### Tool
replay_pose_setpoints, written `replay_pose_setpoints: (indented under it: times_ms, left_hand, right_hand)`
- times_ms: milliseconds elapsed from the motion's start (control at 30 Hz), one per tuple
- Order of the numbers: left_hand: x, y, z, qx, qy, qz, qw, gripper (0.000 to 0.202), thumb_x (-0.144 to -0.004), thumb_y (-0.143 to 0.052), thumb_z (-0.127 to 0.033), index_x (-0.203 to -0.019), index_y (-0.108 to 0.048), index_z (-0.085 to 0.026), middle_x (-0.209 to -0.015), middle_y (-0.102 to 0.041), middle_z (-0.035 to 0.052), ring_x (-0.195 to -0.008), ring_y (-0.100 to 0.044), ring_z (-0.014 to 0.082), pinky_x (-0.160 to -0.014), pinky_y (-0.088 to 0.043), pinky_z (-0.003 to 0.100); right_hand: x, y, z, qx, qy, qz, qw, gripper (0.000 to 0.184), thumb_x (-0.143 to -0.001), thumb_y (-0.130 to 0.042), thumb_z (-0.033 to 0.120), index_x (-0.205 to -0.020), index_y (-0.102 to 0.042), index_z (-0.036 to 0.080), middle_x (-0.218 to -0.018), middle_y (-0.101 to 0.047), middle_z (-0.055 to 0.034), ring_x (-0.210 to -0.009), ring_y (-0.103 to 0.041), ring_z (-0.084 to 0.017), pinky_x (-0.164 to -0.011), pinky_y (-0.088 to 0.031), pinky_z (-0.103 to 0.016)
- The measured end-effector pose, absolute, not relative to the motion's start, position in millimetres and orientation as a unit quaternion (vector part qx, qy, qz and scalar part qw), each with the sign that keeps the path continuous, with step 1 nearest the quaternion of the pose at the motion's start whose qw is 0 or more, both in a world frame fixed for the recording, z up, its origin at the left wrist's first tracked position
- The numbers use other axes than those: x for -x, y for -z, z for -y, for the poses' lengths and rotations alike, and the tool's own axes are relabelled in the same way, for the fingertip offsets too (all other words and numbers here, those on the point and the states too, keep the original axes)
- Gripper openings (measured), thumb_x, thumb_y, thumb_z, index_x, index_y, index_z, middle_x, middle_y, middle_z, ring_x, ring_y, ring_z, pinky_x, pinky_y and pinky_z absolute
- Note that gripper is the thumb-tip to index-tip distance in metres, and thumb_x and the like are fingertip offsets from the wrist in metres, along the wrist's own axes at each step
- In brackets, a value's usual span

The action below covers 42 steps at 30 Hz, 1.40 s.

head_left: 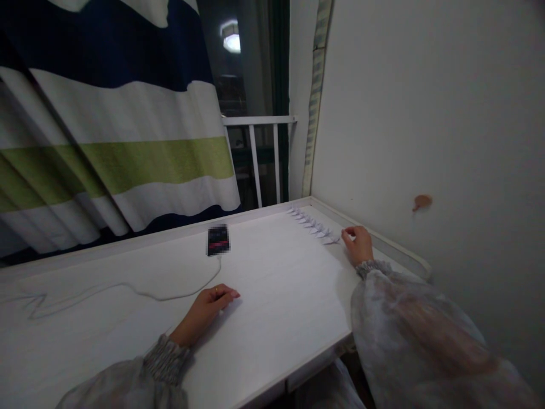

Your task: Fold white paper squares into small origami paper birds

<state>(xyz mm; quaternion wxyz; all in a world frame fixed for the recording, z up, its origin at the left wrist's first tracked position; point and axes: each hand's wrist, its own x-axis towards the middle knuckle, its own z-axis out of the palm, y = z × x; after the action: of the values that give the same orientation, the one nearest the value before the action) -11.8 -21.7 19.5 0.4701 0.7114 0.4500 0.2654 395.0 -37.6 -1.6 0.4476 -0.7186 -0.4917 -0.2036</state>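
Observation:
My right hand [358, 245] is at the right side of the white table, its thumb and fingertips pinched at the pointed end of the nearest folded paper crane [331, 241]. That small white figure is the closest of a row of several similar paper cranes [309, 222], which runs back toward the far corner. My left hand [207, 310] rests on the tabletop at the middle left. Its fingers are curled together with a ring on one of them, and nothing shows in them.
A phone-like device [218, 240] with a blurred screen lies near the table's back edge. Its white cable [166, 298] winds off to the left. The table [272, 318] has a raised rim; a wall [447, 113] stands right, a striped curtain [128, 165] behind.

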Motion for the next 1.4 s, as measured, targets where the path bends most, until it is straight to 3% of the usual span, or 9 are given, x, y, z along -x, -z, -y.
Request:
replay_pose_setpoints:
  times_ms: [500, 700, 967, 1067, 1167, 1267, 1333, 1400]
  left_hand:
    - [8, -5, 28, -0.679, -0.375, -0.466, 0.426, 0.032, -0.063, -0.055, -0.043, -0.070, -0.063, -0.013, -0.055, -0.054, -0.0002, -0.050, -0.042, 0.0089, -0.050, -0.034, 0.022]
    - [10, -4, 40, -0.688, -0.454, -0.448, 0.346, 0.029, -0.067, -0.053, -0.042, -0.064, -0.062, -0.014, -0.057, -0.050, -0.0008, -0.053, -0.043, 0.0091, -0.054, -0.036, 0.023]
    - [30, -4, 52, -0.732, -0.472, -0.445, 0.210, 0.024, -0.075, -0.048, -0.034, -0.065, -0.060, -0.016, -0.064, -0.053, 0.0026, -0.060, -0.049, 0.0118, -0.059, -0.041, 0.025]
    - [50, -1, 55, -0.744, -0.445, -0.477, 0.145, 0.020, -0.077, -0.045, -0.028, -0.075, -0.061, -0.015, -0.076, -0.056, 0.0060, -0.068, -0.053, 0.0137, -0.065, -0.044, 0.027]
    - [78, 3, 61, -0.742, -0.386, -0.546, 0.042, 0.022, -0.074, -0.049, -0.021, -0.090, -0.060, -0.013, -0.098, -0.056, 0.0122, -0.095, -0.051, 0.0209, -0.086, -0.041, 0.035]
    - [104, 2, 69, -0.722, -0.273, -0.635, -0.021, 0.039, -0.075, -0.051, -0.029, -0.108, -0.053, -0.009, -0.121, -0.045, 0.0186, -0.114, -0.040, 0.0287, -0.096, -0.031, 0.043]
    - [116, 0, 73, -0.703, -0.186, -0.686, -0.026, 0.047, -0.078, -0.045, -0.036, -0.117, -0.046, -0.008, -0.126, -0.040, 0.0202, -0.119, -0.033, 0.0319, -0.096, -0.028, 0.048]
    - [122, -4, 76, -0.704, -0.106, -0.702, -0.002, 0.046, -0.082, -0.037, -0.040, -0.114, -0.047, -0.009, -0.124, -0.043, 0.0195, -0.118, -0.036, 0.0313, -0.094, -0.030, 0.049]
  right_hand:
    - [-230, -13, 7, 0.509, 0.162, 0.667, 0.519, 0.008, -0.074, -0.045, 0.017, -0.070, -0.052, 0.018, -0.071, -0.054, -0.0041, -0.074, -0.048, -0.018, -0.070, -0.035, -0.032]
    - [-147, -14, -7, 0.443, 0.120, 0.709, 0.536, 0.009, -0.075, -0.045, 0.016, -0.069, -0.051, 0.019, -0.070, -0.053, -0.0040, -0.074, -0.047, -0.018, -0.069, -0.035, -0.032]
    - [-85, -24, -18, 0.397, 0.090, 0.730, 0.549, 0.010, -0.076, -0.044, 0.016, -0.069, -0.050, 0.019, -0.072, -0.054, -0.0049, -0.074, -0.047, -0.019, -0.069, -0.036, -0.033]
    - [-78, -20, -16, 0.372, 0.077, 0.753, 0.537, 0.009, -0.076, -0.045, 0.016, -0.069, -0.050, 0.019, -0.071, -0.054, -0.0051, -0.076, -0.048, -0.019, -0.069, -0.036, -0.033]
    - [-79, -11, -10, 0.341, 0.053, 0.785, 0.514, 0.010, -0.075, -0.045, 0.016, -0.067, -0.050, 0.018, -0.069, -0.053, -0.0047, -0.072, -0.048, -0.019, -0.067, -0.038, -0.033]
    - [-83, -2, -3, 0.306, 0.020, 0.816, 0.490, 0.012, -0.076, -0.044, 0.016, -0.066, -0.050, 0.019, -0.067, -0.053, -0.0043, -0.070, -0.047, -0.018, -0.066, -0.039, -0.032]
    - [-85, 2, 2, 0.286, 0.001, 0.830, 0.479, 0.011, -0.076, -0.045, 0.015, -0.067, -0.051, 0.018, -0.067, -0.053, -0.0047, -0.069, -0.047, -0.018, -0.066, -0.039, -0.032]
    - [-86, 3, 7, 0.264, -0.014, 0.845, 0.465, 0.010, -0.076, -0.046, 0.015, -0.068, -0.051, 0.018, -0.068, -0.053, -0.0048, -0.070, -0.047, -0.017, -0.066, -0.040, -0.032]
